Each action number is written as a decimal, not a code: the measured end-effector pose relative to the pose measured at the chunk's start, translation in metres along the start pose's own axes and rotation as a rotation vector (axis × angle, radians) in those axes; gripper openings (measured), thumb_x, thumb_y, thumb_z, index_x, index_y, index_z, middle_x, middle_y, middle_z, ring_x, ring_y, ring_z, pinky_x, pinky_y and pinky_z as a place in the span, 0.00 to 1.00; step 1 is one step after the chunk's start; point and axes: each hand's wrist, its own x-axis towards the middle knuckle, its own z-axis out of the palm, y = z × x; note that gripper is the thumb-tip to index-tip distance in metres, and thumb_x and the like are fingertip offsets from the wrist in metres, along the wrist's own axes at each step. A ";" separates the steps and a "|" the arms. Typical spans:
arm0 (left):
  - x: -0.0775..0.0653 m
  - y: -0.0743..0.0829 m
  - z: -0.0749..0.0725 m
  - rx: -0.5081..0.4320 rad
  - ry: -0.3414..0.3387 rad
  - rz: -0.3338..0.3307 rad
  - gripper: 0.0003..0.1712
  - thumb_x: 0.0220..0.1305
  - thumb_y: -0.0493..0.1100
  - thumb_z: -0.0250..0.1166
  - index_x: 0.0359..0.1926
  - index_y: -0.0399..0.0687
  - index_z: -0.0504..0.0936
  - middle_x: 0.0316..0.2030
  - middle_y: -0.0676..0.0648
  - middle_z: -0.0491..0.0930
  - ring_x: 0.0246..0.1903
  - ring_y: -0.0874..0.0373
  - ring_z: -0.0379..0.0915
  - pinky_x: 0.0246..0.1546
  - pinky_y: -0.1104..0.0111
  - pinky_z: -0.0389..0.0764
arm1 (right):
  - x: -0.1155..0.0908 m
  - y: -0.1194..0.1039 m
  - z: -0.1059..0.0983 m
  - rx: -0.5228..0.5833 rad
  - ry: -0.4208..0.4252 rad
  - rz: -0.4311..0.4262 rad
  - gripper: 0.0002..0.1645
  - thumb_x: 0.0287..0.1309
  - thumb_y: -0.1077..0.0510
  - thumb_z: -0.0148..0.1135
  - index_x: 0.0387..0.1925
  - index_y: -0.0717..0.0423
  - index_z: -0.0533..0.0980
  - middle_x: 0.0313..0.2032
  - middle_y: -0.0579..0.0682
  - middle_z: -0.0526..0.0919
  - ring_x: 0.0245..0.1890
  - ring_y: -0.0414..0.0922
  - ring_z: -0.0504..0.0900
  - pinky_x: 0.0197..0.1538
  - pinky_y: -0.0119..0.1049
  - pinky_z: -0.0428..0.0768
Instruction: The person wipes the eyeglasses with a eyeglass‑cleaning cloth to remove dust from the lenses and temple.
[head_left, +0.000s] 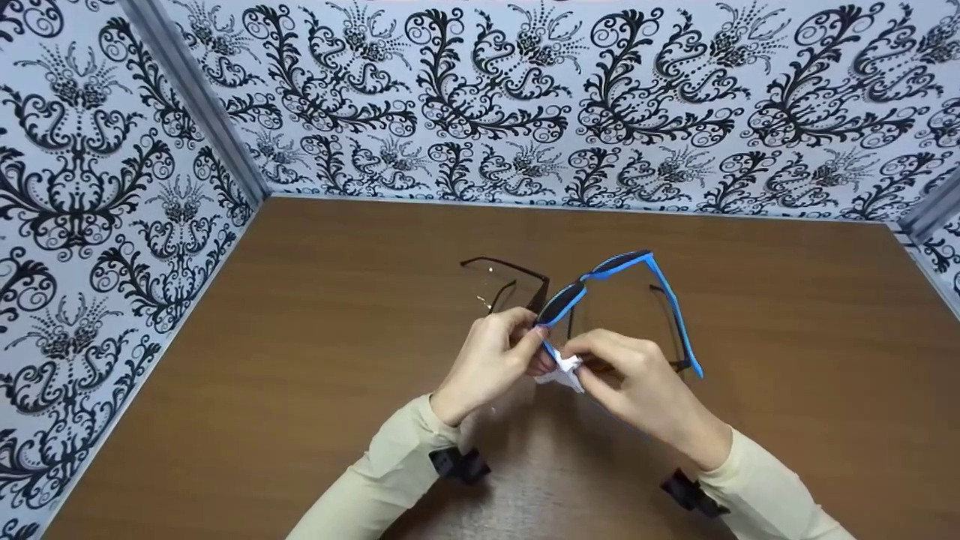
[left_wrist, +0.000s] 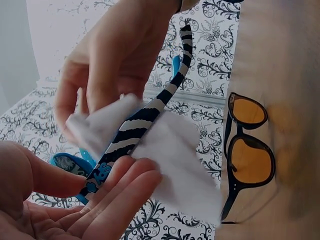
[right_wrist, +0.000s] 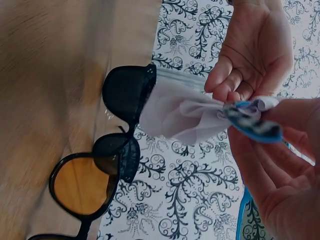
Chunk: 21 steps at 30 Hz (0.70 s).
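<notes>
My left hand (head_left: 487,360) pinches a pair of blue-framed, dark-lensed sunglasses (head_left: 667,292) near one hinge, thumb on one side and fingers on the other. The held temple arm (left_wrist: 137,129) carries black-and-white zebra stripes on its outer face in the left wrist view. A white cloth (head_left: 561,375) is folded about this arm, and my right hand (head_left: 645,386) pinches cloth and arm together between thumb and fingers. In the right wrist view the striped tip pokes out of the bunched cloth (right_wrist: 182,112). The other temple arm stretches off to the right, above my right hand.
Behind my hands, black-framed glasses (head_left: 541,289) rest on the brown table (head_left: 337,315). Glasses with orange lenses (left_wrist: 252,160) and black sunglasses (right_wrist: 127,95) show in the wrist views. Patterned panels (head_left: 495,97) border the table at the back and sides.
</notes>
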 end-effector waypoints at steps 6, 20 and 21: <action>0.003 -0.002 -0.010 0.009 0.025 -0.012 0.06 0.67 0.31 0.55 0.39 0.29 0.77 0.24 0.41 0.81 0.23 0.52 0.82 0.28 0.65 0.83 | -0.012 0.006 -0.004 0.022 -0.058 -0.074 0.22 0.41 0.81 0.63 0.39 0.61 0.78 0.34 0.51 0.82 0.32 0.43 0.80 0.37 0.26 0.78; 0.007 -0.006 -0.023 0.012 0.065 -0.041 0.07 0.67 0.30 0.55 0.40 0.28 0.76 0.25 0.36 0.81 0.23 0.52 0.81 0.28 0.61 0.84 | -0.019 0.008 -0.013 0.043 -0.137 -0.084 0.23 0.38 0.80 0.63 0.38 0.60 0.76 0.32 0.48 0.79 0.29 0.41 0.79 0.35 0.24 0.78; 0.007 -0.006 -0.023 0.014 0.067 -0.038 0.07 0.67 0.30 0.54 0.40 0.28 0.76 0.25 0.36 0.81 0.23 0.52 0.81 0.28 0.61 0.84 | -0.019 0.007 -0.013 0.047 -0.135 -0.076 0.22 0.39 0.80 0.63 0.38 0.60 0.76 0.32 0.48 0.79 0.29 0.41 0.80 0.35 0.25 0.78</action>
